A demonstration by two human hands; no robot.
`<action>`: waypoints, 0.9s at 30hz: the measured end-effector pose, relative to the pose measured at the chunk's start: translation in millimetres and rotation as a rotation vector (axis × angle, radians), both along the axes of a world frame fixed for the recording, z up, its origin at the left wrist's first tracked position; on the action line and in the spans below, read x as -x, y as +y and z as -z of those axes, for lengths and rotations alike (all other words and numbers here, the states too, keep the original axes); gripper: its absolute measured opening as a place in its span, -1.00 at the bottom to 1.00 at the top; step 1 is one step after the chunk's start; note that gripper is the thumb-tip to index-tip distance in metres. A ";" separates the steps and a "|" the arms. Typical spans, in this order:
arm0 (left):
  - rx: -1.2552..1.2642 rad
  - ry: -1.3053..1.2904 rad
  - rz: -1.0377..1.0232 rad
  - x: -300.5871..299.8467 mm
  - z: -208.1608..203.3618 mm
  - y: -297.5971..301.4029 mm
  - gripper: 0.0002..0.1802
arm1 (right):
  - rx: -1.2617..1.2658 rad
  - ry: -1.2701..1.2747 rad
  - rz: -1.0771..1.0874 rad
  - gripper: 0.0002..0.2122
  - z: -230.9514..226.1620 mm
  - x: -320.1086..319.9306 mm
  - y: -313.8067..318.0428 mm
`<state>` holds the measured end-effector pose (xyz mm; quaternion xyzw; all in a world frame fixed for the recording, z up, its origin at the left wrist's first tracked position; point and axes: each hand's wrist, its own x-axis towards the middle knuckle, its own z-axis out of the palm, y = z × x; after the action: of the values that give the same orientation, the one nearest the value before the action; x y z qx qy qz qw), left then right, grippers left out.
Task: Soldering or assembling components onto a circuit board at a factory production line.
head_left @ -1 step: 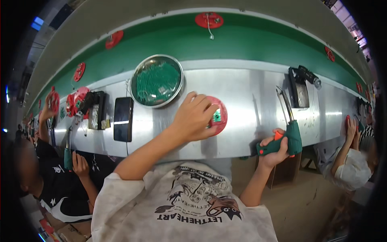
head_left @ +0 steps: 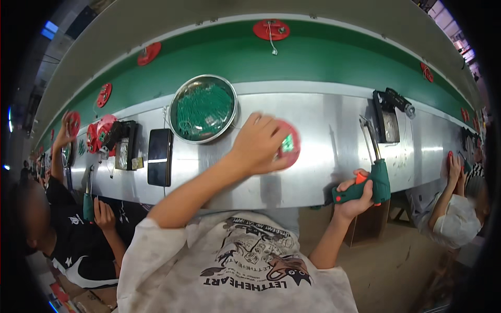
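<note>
My left hand (head_left: pixel 257 144) is closed on the left side of a red round disc (head_left: pixel 294 151) above the metal bench. A small green circuit board (head_left: pixel 287 143) shows on the disc; my fingers hide part of both. My right hand (head_left: pixel 357 201) grips the handle of a dark green soldering gun (head_left: pixel 382 182) with an orange trigger. Its metal tip points up and away, apart from the disc. Beyond my left hand stands a round steel bowl (head_left: pixel 233 112) of green wires (head_left: pixel 203 109).
A black phone (head_left: pixel 159 156) lies left of my forearm. Black soldering stands (head_left: pixel 387 122) (head_left: pixel 125 148) sit at both sides. Red discs (head_left: pixel 271 29) rest on the green belt (head_left: pixel 334 57) behind the bench (head_left: pixel 318 172). Co-workers (head_left: pixel 68 235) (head_left: pixel 456 214) sit left and right.
My left hand has shifted slightly right and away from me with the red disc. The right hand holds the soldering gun in nearly the same place.
</note>
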<state>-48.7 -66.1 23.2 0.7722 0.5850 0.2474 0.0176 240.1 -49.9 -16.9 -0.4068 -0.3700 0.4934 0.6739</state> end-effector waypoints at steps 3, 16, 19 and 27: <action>-0.231 -0.051 0.017 -13.3 11.8 126.1 -0.38 | 0.047 0.034 0.040 -0.61 5.0 -5.9 6.2; 0.439 -0.109 -0.800 149.3 13.6 370.5 -0.10 | 0.075 0.077 0.043 -0.67 6.1 -2.6 13.0; 0.507 -0.175 -0.603 164.2 14.5 361.8 -0.26 | 0.078 0.078 0.069 -0.67 -8.4 6.8 15.0; 0.518 -0.150 0.378 47.1 -47.4 146.4 -0.38 | 0.100 0.117 0.109 -0.69 -5.2 4.5 7.9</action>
<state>-95.8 80.3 70.6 0.8165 0.4720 0.1388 0.3020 235.6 -42.0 -11.7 -0.4298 -0.2822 0.4968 0.6991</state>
